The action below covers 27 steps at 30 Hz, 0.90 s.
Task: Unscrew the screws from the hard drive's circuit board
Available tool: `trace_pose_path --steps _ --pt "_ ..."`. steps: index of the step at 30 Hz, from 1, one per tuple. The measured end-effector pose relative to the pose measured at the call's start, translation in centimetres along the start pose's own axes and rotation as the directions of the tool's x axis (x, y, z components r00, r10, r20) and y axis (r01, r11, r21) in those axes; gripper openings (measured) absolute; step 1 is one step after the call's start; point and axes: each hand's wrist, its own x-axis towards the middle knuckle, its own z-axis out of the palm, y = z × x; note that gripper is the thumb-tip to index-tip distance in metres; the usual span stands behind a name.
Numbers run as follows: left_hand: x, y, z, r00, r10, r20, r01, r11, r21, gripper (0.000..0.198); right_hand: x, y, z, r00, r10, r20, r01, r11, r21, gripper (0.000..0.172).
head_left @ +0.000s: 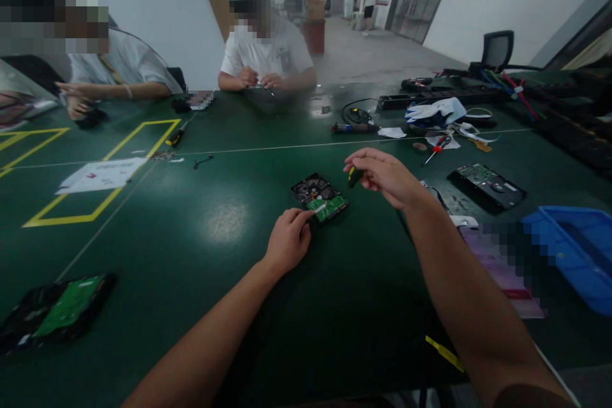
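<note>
A hard drive (pixel 313 189) lies on the green table with its green circuit board facing up. My left hand (pixel 289 239) grips the near left edge of the drive, its index finger reaching onto the board and the other fingers curled. My right hand (pixel 382 172) is closed around a screwdriver (pixel 354 176) with a black and yellow handle. The screwdriver points down at the right end of the drive; whether its tip touches a screw is too small to tell.
Other hard drives lie at the near left (pixel 69 306) and at right (pixel 488 186), beside a blue bin (pixel 574 248). A red screwdriver (pixel 437 149), gloves (pixel 435 112) and an electric screwdriver (pixel 354 128) lie farther back. People sit across the table (pixel 224 159).
</note>
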Motion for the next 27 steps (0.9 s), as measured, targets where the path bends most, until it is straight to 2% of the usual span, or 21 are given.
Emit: trace_pose_path --steps 4,9,13,16,20,27 --pt "0.0 0.1 0.0 1.000 0.000 -0.001 0.000 1.000 -0.002 0.041 -0.3 -0.3 0.1 0.996 0.010 0.085 -0.014 0.999 0.042 0.021" --pt "0.0 0.1 -0.1 1.000 -0.003 -0.007 0.003 1.000 -0.009 0.040 -0.4 -0.4 0.3 0.986 0.000 0.167 -0.022 0.991 0.132 0.020" --pt "0.1 -0.1 0.1 1.000 0.001 -0.007 -0.001 1.000 0.001 0.041 -0.3 0.0 0.2 0.983 0.000 0.181 -0.044 0.970 0.239 0.023" --pt "0.0 -0.2 0.2 1.000 0.001 -0.013 -0.001 1.000 0.009 0.042 -0.2 0.3 0.0 0.985 -0.015 0.173 -0.031 0.966 0.258 0.023" --pt "0.0 -0.2 0.2 1.000 0.002 -0.007 -0.002 1.000 0.008 0.041 -0.1 0.4 -0.1 0.988 -0.046 0.146 0.025 0.989 0.142 0.032" --pt "0.0 -0.1 0.1 1.000 0.003 -0.011 -0.003 1.000 0.008 0.041 0.2 0.7 -0.2 0.990 -0.138 0.010 0.138 0.987 -0.083 0.023"
